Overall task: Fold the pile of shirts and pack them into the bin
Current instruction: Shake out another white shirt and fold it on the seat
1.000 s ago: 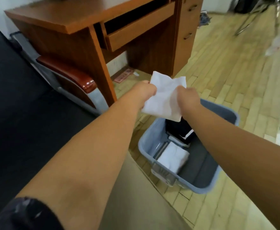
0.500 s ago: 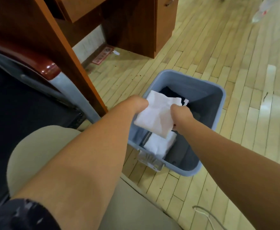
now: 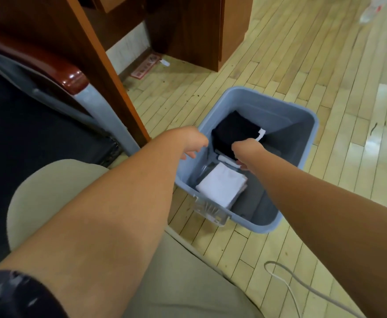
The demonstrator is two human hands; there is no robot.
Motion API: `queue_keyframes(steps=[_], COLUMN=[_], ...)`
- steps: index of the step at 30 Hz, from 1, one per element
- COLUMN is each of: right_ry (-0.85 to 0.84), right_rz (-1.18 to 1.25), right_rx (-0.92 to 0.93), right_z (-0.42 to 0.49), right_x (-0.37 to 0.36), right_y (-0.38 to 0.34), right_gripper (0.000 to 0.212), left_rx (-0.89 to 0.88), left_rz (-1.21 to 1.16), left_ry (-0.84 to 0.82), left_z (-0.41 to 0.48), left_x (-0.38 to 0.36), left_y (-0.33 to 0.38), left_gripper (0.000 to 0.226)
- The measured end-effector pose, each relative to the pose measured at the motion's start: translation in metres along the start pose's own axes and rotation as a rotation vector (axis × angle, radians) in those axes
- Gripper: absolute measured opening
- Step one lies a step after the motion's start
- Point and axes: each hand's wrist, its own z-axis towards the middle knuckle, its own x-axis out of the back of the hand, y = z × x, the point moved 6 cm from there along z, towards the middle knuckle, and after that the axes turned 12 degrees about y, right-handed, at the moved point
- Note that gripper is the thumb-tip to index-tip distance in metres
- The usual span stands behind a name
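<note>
A blue-grey plastic bin [image 3: 307,143] stands on the wooden floor in front of my knees. Inside it lie a folded white shirt [image 3: 221,185] at the near end and a folded black shirt [image 3: 233,131] at the far end, with a small white roll [image 3: 228,159] between them. My left hand [image 3: 189,142] hovers at the bin's left rim, fingers loosely curled and holding nothing. My right hand [image 3: 245,149] reaches down into the bin over the black shirt's near edge; its fingers point down and hold nothing that I can see.
A wooden desk [image 3: 110,72] stands to the left of the bin, with a chair's red-brown armrest [image 3: 71,80] and grey frame beside it. My beige-trousered knees fill the bottom of the view. A grey cable [image 3: 302,288] lies on the floor at bottom right.
The folded white shirt that both hands held above the bin now lies inside it at the near end. Both hands have let go and dropped to rim level.
</note>
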Motion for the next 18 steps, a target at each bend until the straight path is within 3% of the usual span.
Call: queue_keyframes(steps=[9, 14, 18], right_ry=[-0.106, -0.182, -0.266], right_rz=[0.033, 0.034, 0.021], right_rx=[0.226, 0.355, 0.471], right_z=[-0.069, -0.141, -0.214], right_x=[-0.025, -0.061, -0.104], right_y=[-0.088, -0.149, -0.195], right_gripper=[0.037, 0.015, 0.011], left_rx=[-0.074, -0.061, -0.032], left_rz=[-0.217, -0.372, -0.444], left_ry=[0.138, 0.214, 0.315], left_z=[-0.054, -0.095, -0.131], left_x=[0.071, 0.140, 0.196], left_y=[-0.017, -0.060, -0.118], left_gripper=[0.021, 0.030, 0.027])
